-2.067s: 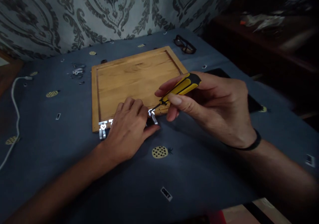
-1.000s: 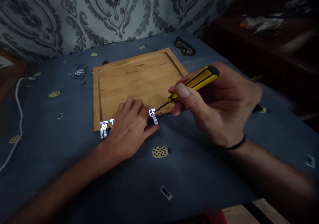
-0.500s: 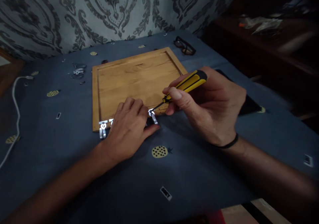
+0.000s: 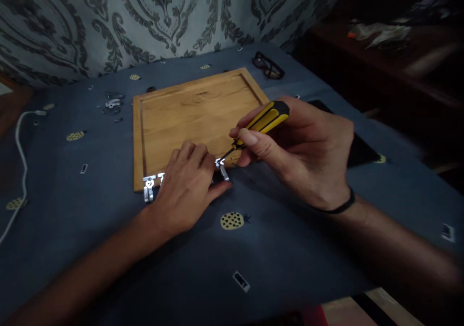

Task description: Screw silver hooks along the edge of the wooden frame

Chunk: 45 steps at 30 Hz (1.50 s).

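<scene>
Dark blue pineapple-print cloth fills most of the frame, grey patterned fabric hanging behind it along the top. Wooden board lies flat on the cloth, mid-frame, raised rim facing up.

Right hand, right of centre, dark band at the wrist: grip closed round a screwdriver, thumb and fingers on the handle. Left hand, lower centre: laid over the board's near edge, fingers on the wood, thumb out past the edge. Can't tell from here if that grip is holding anything underneath.

Black flat item behind the right hand. White cable down the left side. Yellow-black screwdriver tilted, tip down at one metal fitting on the near edge, just right of the left hand. Glasses upper right of centre.

Another fitting at the board's lower left corner. Loose metal piece upper left, small screw-like part just below it.
</scene>
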Available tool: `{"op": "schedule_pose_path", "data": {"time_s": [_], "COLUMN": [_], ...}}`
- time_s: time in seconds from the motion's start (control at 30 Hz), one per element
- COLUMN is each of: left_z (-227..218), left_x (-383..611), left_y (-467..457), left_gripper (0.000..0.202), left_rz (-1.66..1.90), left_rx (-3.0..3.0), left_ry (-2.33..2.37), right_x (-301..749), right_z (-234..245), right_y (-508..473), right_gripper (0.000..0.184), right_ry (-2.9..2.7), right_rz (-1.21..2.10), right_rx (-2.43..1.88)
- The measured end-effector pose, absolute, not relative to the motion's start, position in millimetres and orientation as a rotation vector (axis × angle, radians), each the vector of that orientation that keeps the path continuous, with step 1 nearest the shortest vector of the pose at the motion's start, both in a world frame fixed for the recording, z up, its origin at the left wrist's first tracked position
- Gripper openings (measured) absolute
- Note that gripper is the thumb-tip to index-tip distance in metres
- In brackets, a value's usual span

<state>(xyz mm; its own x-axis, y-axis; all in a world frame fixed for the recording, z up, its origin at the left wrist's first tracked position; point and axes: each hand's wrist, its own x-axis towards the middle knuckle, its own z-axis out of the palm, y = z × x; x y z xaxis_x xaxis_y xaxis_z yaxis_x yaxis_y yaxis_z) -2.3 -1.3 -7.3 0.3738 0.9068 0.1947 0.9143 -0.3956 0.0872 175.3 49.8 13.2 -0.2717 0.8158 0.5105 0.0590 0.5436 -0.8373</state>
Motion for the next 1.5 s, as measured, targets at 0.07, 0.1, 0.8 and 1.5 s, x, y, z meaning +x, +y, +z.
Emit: {"op": "schedule_pose_path", "data": {"time_s": [0.07,0.1,0.8,1.5], "left_z": [-8,-8,-7,3], "left_x": [-2,-2,-4,-7], "left_y": [-1,-1,-1,-2], "left_gripper": [0.029,0.028,0.029,0.031], "left_rz": [-0.336,-0.342,-0.395,-0.372], "left_rx": [-2.576,-2.578,-2.600,-2.617], "left_ry": [-1.707,-1.706,-1.673,-1.848], "right_x": [176,176,178,179], "right_z": [14,14,13,1], "right_y": [50,50,54,59], "right_gripper": [0.032,0.031,0.023,0.030], "right_ry": [-1.716,-1.728,-1.614,-1.811], "right_rz": [0.860,0.845,0.852,0.649], "right_rx": [-0.742,-0.743,-0.703,-0.706]}}
